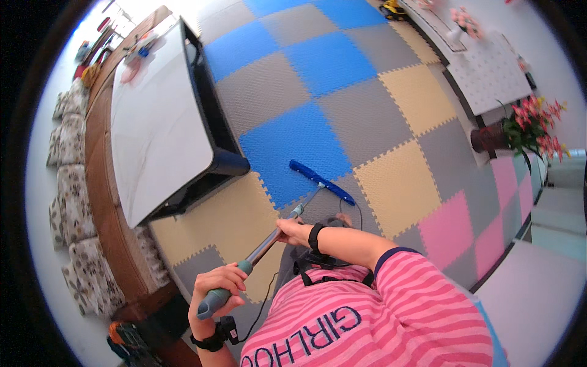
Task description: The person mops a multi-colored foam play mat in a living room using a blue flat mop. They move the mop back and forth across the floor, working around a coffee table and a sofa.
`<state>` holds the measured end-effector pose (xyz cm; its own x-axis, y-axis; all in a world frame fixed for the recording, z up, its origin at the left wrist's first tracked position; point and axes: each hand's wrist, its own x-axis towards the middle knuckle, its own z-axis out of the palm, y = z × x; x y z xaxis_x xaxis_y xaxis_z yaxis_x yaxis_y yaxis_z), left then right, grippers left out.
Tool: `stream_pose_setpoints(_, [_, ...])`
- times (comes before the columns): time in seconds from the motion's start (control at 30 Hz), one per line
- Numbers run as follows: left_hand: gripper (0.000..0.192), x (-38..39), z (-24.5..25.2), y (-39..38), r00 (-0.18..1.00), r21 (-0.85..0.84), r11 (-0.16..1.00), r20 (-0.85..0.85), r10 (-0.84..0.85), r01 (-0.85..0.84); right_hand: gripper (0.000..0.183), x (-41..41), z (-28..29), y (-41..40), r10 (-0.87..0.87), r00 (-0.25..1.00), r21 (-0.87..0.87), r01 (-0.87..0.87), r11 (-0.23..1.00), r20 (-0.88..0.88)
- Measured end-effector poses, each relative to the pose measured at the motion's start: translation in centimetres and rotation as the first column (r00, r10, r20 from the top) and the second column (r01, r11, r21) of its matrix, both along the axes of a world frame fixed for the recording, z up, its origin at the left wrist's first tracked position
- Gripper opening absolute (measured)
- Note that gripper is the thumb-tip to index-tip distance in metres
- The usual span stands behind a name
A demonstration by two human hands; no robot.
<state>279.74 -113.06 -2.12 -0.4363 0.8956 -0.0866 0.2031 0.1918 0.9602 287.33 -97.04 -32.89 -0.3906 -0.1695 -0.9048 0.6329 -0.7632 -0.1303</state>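
Note:
A flat floor mop with a metal pole (267, 245) slants across the view in front of my body. My left hand (219, 285) is wrapped around the green-grey grip at the pole's upper end. Farther down, my right hand (291, 230) grips the metal shaft. The mop's long blue head (321, 182) rests on the foam mat, lying across a blue tile (293, 142) and a grey tile near my feet. Black straps with small devices circle both wrists, and cables run from them.
A marble-look coffee table (160, 119) stands at the left, before a brown sofa (103, 183) with patterned cushions. At the right are a low white cabinet (488, 73), a dark vase (488, 138) of pink flowers and a white surface (523, 284). A yellow toy vehicle (393, 10) sits at the top.

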Motion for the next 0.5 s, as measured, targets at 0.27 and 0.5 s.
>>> stream_pose_setpoints(0.27, [0.020, -0.3, -1.6, 3.3, 0.965, 0.155, 0.959, 0.070, -0.251, 0.238, 0.014, 5.4, 0.1, 2.1, -0.358, 0.932, 0.106, 0.352, 0.930, 0.050])
stream_pose_setpoints(0.5, [0.017, 5.5, -5.4, 8.9, 0.881, 0.114, 0.886, 0.109, -0.461, 0.450, 0.010, 14.2, -1.0, 7.6, -0.585, 0.809, 0.158, 0.571, 0.805, 0.054])
